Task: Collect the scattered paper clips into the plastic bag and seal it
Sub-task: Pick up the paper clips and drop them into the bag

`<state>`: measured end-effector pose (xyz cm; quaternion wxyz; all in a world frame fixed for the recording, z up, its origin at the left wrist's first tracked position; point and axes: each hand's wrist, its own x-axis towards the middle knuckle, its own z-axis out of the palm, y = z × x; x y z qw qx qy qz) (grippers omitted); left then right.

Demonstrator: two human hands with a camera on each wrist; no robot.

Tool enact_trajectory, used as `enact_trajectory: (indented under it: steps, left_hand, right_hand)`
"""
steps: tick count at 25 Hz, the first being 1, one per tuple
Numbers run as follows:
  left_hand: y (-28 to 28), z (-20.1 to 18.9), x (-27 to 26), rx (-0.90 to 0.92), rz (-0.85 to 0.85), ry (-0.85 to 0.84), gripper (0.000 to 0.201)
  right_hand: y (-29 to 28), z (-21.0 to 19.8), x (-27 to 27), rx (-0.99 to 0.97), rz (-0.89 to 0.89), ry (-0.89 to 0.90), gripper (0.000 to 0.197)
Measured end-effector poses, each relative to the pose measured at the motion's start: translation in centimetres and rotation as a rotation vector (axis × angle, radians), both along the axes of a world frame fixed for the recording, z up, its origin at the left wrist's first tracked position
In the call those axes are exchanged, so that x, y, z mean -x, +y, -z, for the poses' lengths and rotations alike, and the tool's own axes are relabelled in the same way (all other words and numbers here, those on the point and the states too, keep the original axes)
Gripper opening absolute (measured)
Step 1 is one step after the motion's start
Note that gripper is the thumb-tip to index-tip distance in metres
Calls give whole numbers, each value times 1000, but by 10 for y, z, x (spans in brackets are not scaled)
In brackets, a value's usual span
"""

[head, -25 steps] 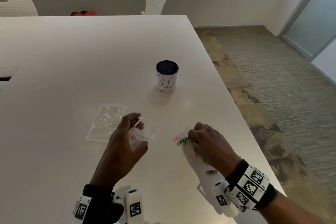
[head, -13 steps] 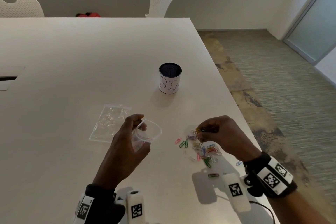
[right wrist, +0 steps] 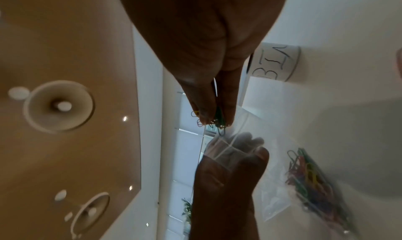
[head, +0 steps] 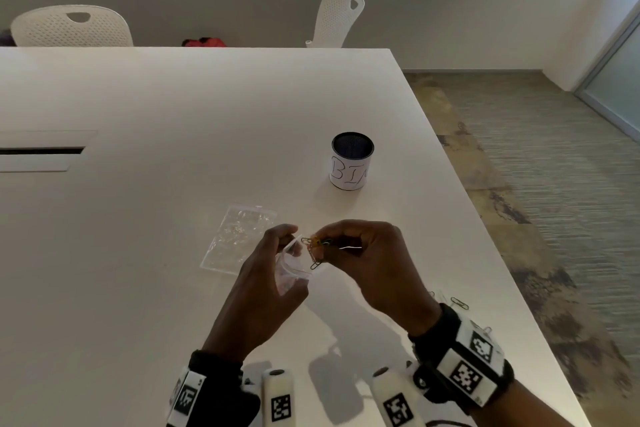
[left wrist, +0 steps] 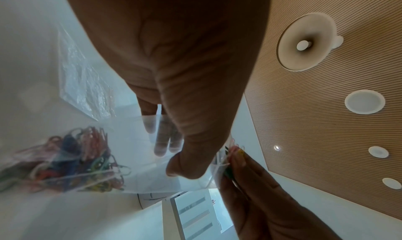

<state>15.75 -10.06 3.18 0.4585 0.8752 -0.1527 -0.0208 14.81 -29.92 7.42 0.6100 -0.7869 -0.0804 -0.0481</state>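
Observation:
My left hand holds a small clear plastic bag up off the table with its mouth held open. Coloured paper clips lie bunched in the bag's bottom. My right hand pinches a small bunch of paper clips right at the bag's mouth; one clip dangles into the opening. In the right wrist view the pinched clips hang just above the bag's rim. A loose clip lies on the table by my right wrist.
A stack of spare clear bags lies flat left of my hands. A white cup labelled BIN stands behind them. The table's right edge runs close to my right arm. Two white chairs stand at the far side.
My right hand lifted a pinch of clips from the pile on the table and carried it left to the bag's mouth. The left hand raised the bag slightly toward it.

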Motion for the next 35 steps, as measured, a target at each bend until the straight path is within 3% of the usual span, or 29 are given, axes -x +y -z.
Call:
enact_trajectory:
  steps: [5,11,16,21,23,26,29,32,35]
  left_hand:
    - [1,1,0,15,0,9,74]
    - [2,1,0,-7,4,-11,76]
    - [5,4,-1,18,-2,-33,77]
    - [1,5,-2,20,0,-21,76]
    - [0,5,-2,20,4,-22,76]
    - [-3,6,-3,12,7,-30,77]
    - [-4,6,-2,5,7,-31,77]
    - [-4,7,-1,4,13,-35,77]
    - [-4,7,1,11,5,-41,75]
  right_hand:
    - [11,5,-4,273,-87,-146,21]
    - [4,-5,-7,333,-37,-271,12]
    - [-46,-10,0,296,117,-142,15]
    - [-121,9,22,584,229,62,14]
    - [-146,18,38,703,192,246,29]
    - [-167,30,66,889,83,471,76]
    - [-175,38,89,969,81,626,109]
    - [-170,42,102,924,107,708,117]
    - [-151,53,108,839,163,669,105]
